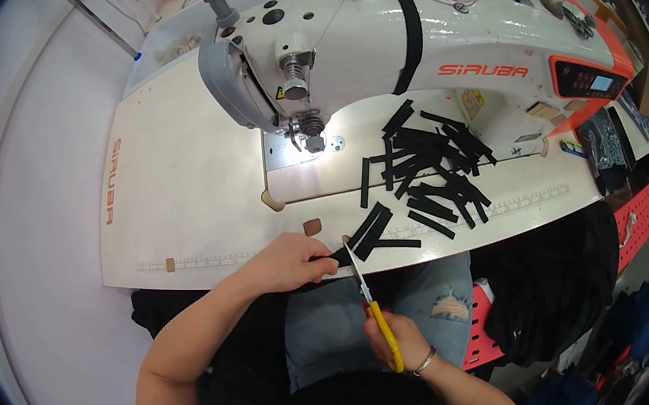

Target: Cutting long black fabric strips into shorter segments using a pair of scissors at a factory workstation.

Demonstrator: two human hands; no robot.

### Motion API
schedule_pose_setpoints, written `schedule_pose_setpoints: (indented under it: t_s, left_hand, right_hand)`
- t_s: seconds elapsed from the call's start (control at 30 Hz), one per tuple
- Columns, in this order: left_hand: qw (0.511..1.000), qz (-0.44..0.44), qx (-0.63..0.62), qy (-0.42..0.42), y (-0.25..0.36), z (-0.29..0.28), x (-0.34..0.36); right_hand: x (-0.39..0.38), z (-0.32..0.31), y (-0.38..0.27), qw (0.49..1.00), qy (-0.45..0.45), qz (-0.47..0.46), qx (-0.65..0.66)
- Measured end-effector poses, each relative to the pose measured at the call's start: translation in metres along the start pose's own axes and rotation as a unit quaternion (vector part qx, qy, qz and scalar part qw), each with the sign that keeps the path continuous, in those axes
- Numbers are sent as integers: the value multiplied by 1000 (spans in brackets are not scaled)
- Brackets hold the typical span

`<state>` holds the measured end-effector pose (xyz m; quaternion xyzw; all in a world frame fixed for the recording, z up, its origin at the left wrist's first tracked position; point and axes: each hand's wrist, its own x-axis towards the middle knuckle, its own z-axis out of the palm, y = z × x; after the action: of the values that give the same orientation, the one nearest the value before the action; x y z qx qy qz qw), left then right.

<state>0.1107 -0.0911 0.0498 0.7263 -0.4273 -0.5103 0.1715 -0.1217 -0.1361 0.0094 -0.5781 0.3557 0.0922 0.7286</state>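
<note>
At the desk [203,213]'s near edge, the left hand [289,263] has its grip pinching a black strip [343,256], seemingly to steady it for the scissors [380,321], round which the right hand [397,339]'s grip is curled; loose black pieces [429,158] lie heaped beyond, likely clear of the blades: one sewing machine [374,48], one pair of scissors, pieces too overlapped to count

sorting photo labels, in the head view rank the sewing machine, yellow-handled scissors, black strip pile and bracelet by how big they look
1. Sewing machine
2. Black strip pile
3. Yellow-handled scissors
4. Bracelet, clearly smallest
</note>
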Motion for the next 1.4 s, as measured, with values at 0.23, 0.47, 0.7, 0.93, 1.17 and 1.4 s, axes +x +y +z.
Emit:
schedule_pose_setpoints:
  t_s: [0.23,0.47,0.7,0.93,1.17,1.4]
  left_hand:
    - [1000,-5,5,1,3,-4,-5]
    - [999,-1,33,19,1,-7,-7]
    - [1000,-9,0,27,3,-6,-12]
    - [999,24,3,38,10,-3,-11]
    - [996,64,-54,36,14,-2,-9]
    - [996,73,-57,-14,27,8,-1]
  right_hand:
    - [-4,-50,-46,976,-9,33,-216]
    - [12,-92,-90,837,-70,-10,-543]
    - [30,-130,-114,830,-67,32,-552]
    - [52,-166,-137,778,129,-7,-615]
    - [16,-90,-114,867,114,-171,-455]
    - [48,-45,-62,948,141,-273,-83]
